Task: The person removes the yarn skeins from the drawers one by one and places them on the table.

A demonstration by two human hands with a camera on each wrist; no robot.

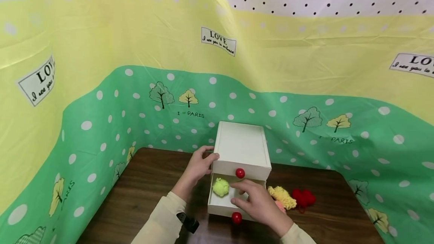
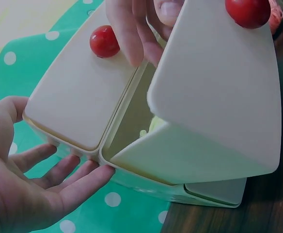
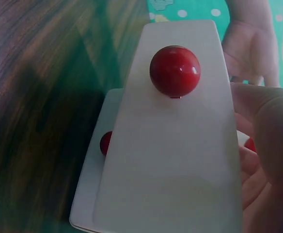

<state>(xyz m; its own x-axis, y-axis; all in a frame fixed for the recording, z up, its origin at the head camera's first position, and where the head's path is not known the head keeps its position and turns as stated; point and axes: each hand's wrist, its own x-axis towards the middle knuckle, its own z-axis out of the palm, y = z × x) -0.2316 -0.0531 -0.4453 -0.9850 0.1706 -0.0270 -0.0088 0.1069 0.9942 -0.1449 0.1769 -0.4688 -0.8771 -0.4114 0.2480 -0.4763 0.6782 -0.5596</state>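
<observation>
resting against the white cabinet (image 1: 241, 142), the left hand (image 1: 201, 163) was wide: its fingers lay spread along the left side, the thumb by the front left corner of the top. the right hand (image 1: 254, 200) hovered over the pulled-out drawer (image 1: 220, 209), coming in across its right wall, thumb and forefinger parted with a gap between them. the yellow-green yarn ball (image 1: 221, 187) lay inside that drawer, just beside its left wall, near the forefinger. a red knob (image 3: 175, 71) stood on the drawer's front; above, the top drawer (image 2: 83, 92) was closed, and below sat a lower drawer (image 3: 106, 114), also closed, its smaller-looking knob (image 3: 105, 143) partly hidden.

the cabinet stood near the back edge of the brown counter (image 1: 152, 183). to its right, towards the counter's right edge, lay a yellow yarn bundle (image 1: 282, 197), with a red yarn bundle (image 1: 303, 198) just beside it and some pink yarn (image 1: 280, 206) partly hidden by the right hand. a patterned curtain (image 1: 101, 48) hung behind.
</observation>
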